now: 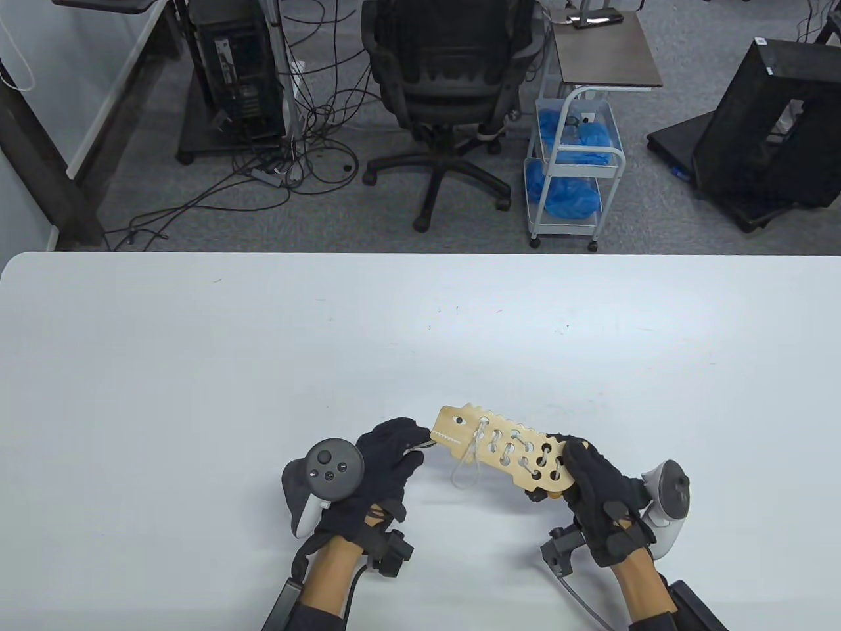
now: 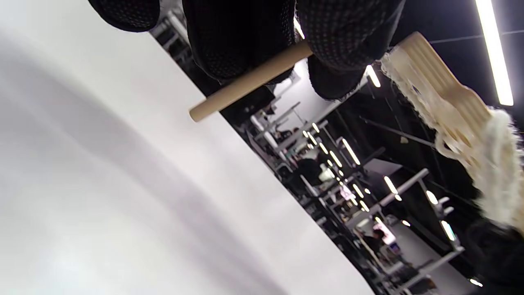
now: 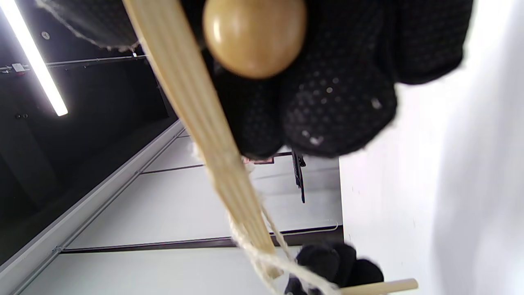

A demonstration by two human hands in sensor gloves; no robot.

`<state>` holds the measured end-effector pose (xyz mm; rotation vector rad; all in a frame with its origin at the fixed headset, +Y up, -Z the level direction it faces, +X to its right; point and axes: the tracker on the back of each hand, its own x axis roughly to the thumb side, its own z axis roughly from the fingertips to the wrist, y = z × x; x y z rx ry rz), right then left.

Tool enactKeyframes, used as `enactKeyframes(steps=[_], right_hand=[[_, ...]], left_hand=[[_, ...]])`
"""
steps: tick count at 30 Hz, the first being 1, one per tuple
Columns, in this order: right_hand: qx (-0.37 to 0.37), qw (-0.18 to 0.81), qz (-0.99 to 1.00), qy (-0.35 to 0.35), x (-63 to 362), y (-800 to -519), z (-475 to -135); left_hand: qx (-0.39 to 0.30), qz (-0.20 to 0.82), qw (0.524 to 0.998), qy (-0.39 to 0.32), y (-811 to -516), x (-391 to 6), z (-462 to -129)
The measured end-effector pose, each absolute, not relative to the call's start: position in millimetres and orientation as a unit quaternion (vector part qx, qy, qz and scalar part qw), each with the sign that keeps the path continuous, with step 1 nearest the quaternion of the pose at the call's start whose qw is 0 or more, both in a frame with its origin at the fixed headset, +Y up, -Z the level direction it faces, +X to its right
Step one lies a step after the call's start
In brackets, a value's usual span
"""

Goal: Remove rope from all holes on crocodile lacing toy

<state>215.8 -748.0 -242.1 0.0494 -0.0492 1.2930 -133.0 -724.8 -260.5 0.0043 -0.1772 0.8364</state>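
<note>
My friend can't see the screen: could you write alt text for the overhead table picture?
Two gloved hands hold a wooden crocodile lacing toy just above a white table, the left hand at its snout end, the right hand at its tail end. Pale rope loops through several holes.

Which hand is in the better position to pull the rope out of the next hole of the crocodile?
Probably the left hand. It already grips the wooden needle at the rope end, near the head. The right hand grips the tail end of the crocodile toy, steadying it above the table.
</note>
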Motion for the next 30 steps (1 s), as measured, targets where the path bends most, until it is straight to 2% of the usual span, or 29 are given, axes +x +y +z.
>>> enactKeyframes(steps=[4,10,25,30], right_hand=[[0.009,0.797,0.604,-0.031,219.8,-748.4,-242.3],[-0.013,0.793,0.608,-0.048,227.2,-748.4,-241.9],[-0.049,0.8,0.595,-0.06,237.9,-754.9,-243.2],[-0.064,0.81,0.578,-0.076,246.9,-755.4,-242.0]], left_hand=[[0.038,0.394,0.917,-0.05,-720.4,-143.1,-260.8],[0.049,0.395,0.917,-0.019,-720.6,-153.6,-261.7],[0.092,0.39,0.916,0.013,-710.0,-174.8,-260.4],[0.082,0.367,0.927,0.022,-714.3,-178.3,-266.6]])
